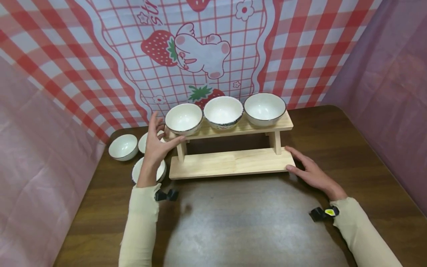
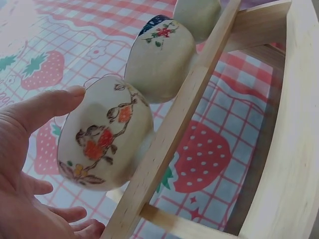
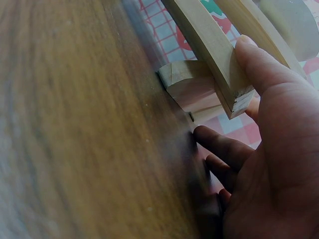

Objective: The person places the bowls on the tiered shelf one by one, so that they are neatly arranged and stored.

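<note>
A two-tier wooden stand [image 1: 233, 163] carries three white bowls in a row on its upper board. Beside the leftmost bowl [image 1: 184, 118], my left hand [image 1: 157, 142] spreads its thumb and fingers. In the left wrist view that bowl [image 2: 107, 134] shows painted birds on a branch; the thumb is near its rim, contact unclear. The middle bowl [image 1: 223, 111] has a dark patterned edge, and the right bowl [image 1: 265, 108] a thin dark rim. My right hand [image 1: 311, 172] holds the right end of the lower board [image 3: 214, 55] between thumb and a finger.
Left of the stand, three more white bowls stand on the brown table [image 1: 353, 155]: one at the far left [image 1: 123, 147], one behind [image 1: 142, 142] and one beneath my left forearm [image 1: 161, 171]. A red-and-white checked cloth [image 1: 300, 48] hangs behind; pink curtains [image 1: 377, 92] flank the sides.
</note>
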Available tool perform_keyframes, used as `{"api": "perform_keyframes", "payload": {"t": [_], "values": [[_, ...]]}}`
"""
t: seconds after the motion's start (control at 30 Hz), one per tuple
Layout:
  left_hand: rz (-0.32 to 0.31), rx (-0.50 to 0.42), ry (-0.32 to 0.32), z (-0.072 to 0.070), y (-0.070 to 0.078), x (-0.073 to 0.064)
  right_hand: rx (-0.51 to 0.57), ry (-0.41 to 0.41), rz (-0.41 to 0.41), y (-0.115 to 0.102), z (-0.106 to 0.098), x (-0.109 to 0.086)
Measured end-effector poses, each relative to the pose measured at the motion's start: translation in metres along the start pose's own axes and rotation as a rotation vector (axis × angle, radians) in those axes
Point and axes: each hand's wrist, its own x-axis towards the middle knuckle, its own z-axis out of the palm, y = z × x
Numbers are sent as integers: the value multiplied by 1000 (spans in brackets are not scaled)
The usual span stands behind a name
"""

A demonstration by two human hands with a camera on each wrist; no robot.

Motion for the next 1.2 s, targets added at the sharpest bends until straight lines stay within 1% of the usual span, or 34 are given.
{"api": "perform_keyframes", "payload": {"t": [0.27, 0.37, 0.6, 0.77, 0.93, 1.2], "values": [[15, 17, 19, -11, -3, -9, 1, -18, 34, -2, 0, 0], [21, 17, 25, -16, -5, -13, -2, -11, 27, -1, 0, -1], [10, -1, 35, -29, -11, -22, -9, -2, 17, -1, -1, -2], [-23, 12, 42, -39, -15, -31, -10, 5, 7, -1, -2, -2], [-44, 30, 65, -49, -20, -39, -10, 4, 10, 0, -2, -1], [-73, 73, 84, -69, -33, -54, -13, 0, 16, 0, -1, 0]]}}
